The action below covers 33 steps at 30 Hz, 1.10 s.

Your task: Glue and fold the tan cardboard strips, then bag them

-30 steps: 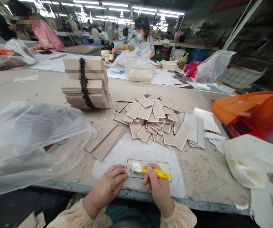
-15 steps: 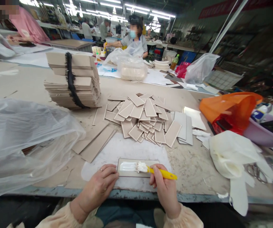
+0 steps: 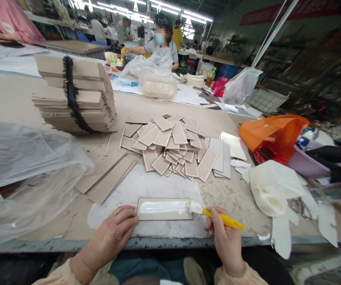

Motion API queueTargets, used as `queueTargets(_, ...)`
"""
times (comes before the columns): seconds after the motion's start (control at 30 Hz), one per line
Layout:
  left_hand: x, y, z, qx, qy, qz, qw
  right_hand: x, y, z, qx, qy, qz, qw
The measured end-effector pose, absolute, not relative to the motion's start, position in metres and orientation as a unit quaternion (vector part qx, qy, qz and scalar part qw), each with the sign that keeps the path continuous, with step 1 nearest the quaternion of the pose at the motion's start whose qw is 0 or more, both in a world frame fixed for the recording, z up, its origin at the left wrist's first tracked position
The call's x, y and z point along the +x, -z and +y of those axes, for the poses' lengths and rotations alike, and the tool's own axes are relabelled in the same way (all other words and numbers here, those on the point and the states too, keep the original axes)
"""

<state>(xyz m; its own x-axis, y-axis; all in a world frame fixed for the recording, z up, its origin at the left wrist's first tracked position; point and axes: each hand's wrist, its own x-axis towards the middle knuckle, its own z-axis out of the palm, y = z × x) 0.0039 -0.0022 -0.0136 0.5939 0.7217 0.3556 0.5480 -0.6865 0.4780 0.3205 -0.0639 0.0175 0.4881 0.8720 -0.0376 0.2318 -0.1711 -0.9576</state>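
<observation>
My right hand [image 3: 224, 237] grips the yellow handle of a glue brush [image 3: 226, 220]. Its bristles, thick with white paste, touch the right end of a rectangular cardboard piece [image 3: 164, 215]. A wet white band runs along the upper half of that piece, while its lower edge is bare. At the piece's left end, my left hand [image 3: 111, 233] holds the edge with fingers together; the thumb is hidden. Beneath lies a whitish sheet [image 3: 170, 190]. Just beyond is a loose heap of similar cardboard pieces [image 3: 170, 146].
A tall cardboard bundle [image 3: 90, 95] tied with black cloth stands back left. Clear plastic [image 3: 34, 178] covers the left side, near two long strips [image 3: 109, 180]. To the right are a cut white plastic jug [image 3: 265, 190], scissors [image 3: 301, 208] and an orange bag [image 3: 265, 134]. A co-worker [image 3: 161, 43] sits opposite.
The brush has moved right along the cardboard piece, lengthening the white band to near its right end. My left hand stays at the left edge. The whole view has shifted slightly.
</observation>
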Motion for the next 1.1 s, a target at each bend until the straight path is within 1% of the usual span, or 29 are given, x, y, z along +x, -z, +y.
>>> queueTargets(0.1, 0.004, 0.013, -0.003, 0.877, -0.263, 0.367, 0.163, 0.314, -0.018, -0.066, -0.671, -0.336, -0.391, 0.533)
queueTargets(0.23, 0.005, 0.012, -0.004, 0.875, -0.263, 0.369, 0.168, 0.281, -0.018, -0.064, -0.615, -0.403, -0.384, 0.558)
queueTargets(0.4, 0.006, 0.009, -0.004, 0.871, -0.266, 0.371, 0.182, 0.231, -0.018, -0.053, -0.566, -0.475, -0.420, 0.527)
queueTargets(0.53, 0.007, 0.010, -0.004, 0.870, -0.274, 0.366, 0.183, 0.214, -0.013, -0.044, -0.547, -0.495, -0.454, 0.500)
queueTargets(0.8, 0.005, 0.011, -0.005, 0.869, -0.268, 0.366, 0.195, 0.227, -0.006, -0.047, -0.584, -0.467, -0.474, 0.465)
queueTargets(0.97, 0.004, 0.013, -0.005, 0.871, -0.262, 0.362, 0.206, 0.252, -0.004, -0.054, -0.619, -0.424, -0.453, 0.482)
queueTargets(1.1, 0.003, 0.016, -0.004, 0.873, -0.268, 0.359, 0.194, 0.277, -0.004, -0.061, -0.646, -0.394, -0.437, 0.486)
